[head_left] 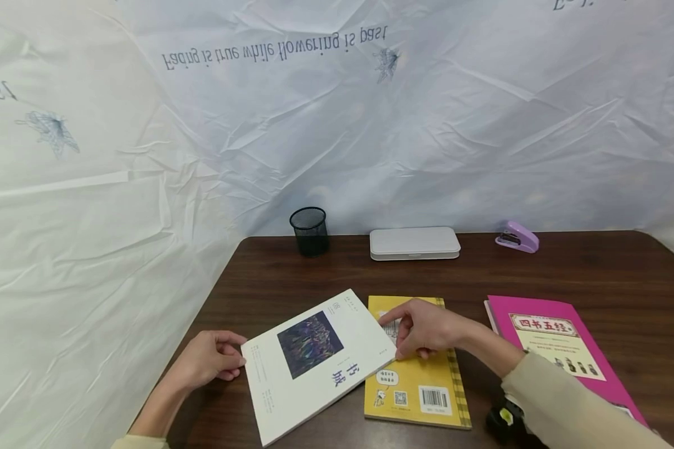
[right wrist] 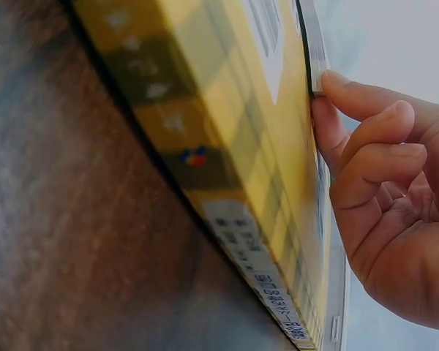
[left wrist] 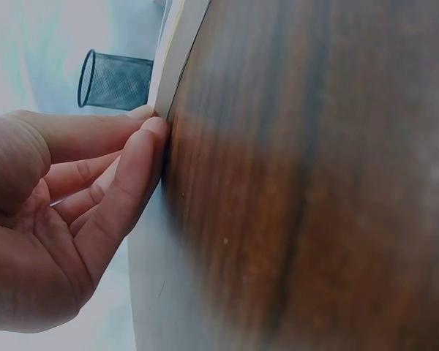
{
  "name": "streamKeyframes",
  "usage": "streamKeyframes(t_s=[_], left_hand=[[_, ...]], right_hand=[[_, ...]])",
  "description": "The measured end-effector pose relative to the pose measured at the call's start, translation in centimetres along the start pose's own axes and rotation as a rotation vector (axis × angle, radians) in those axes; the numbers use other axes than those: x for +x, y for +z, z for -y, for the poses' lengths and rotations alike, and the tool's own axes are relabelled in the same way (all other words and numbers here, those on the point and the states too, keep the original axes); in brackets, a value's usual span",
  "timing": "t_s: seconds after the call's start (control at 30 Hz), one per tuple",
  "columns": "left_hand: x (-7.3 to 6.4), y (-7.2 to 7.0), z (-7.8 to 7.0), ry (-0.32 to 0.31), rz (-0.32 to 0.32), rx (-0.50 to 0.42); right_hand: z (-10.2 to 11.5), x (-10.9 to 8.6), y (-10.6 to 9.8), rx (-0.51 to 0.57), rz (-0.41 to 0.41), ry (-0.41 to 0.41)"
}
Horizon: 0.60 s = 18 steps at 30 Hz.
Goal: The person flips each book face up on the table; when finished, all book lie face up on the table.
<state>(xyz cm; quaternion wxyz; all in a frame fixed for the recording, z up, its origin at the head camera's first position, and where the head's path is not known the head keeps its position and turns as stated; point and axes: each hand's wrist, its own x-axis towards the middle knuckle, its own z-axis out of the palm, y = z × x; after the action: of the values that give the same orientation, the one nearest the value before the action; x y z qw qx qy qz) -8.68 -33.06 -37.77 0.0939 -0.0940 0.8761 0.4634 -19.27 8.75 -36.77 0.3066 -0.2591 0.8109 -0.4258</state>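
Note:
A white book (head_left: 314,386) with a dark picture on its cover lies at a slant in the head view, its right corner over a yellow book (head_left: 410,399). At its left corner my left hand (head_left: 210,358) pinches the edge between thumb and fingers. My right hand (head_left: 427,327) grips the right corner, above the yellow book. The left wrist view shows the left fingertips (left wrist: 155,124) meeting at the book's edge. In the right wrist view, the right thumb and index finger hold the corner, and the yellow book's checked spine (right wrist: 197,157) faces the camera.
A pink book (head_left: 556,349) lies to the right, partly behind the right forearm. Along the back of the dark wooden table (head_left: 258,280) stand a black mesh pen cup (head_left: 310,234), a white case (head_left: 414,243) and a purple stapler (head_left: 518,237). A printed white sheet hangs behind.

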Motion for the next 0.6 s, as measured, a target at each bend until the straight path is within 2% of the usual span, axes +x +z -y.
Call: streamKeyframes(t_s=[0.23,0.6], left_hand=[[-0.5,0.1,0.2,-0.022,-0.028,0.026],[-1.6,-0.3,0.7,0.003,0.004,0.003]], right_hand=[[0.2,0.7,-0.2,-0.007,-0.014,0.029],[0.4,2.0,-0.6,-0.031,-0.042,0.042]])
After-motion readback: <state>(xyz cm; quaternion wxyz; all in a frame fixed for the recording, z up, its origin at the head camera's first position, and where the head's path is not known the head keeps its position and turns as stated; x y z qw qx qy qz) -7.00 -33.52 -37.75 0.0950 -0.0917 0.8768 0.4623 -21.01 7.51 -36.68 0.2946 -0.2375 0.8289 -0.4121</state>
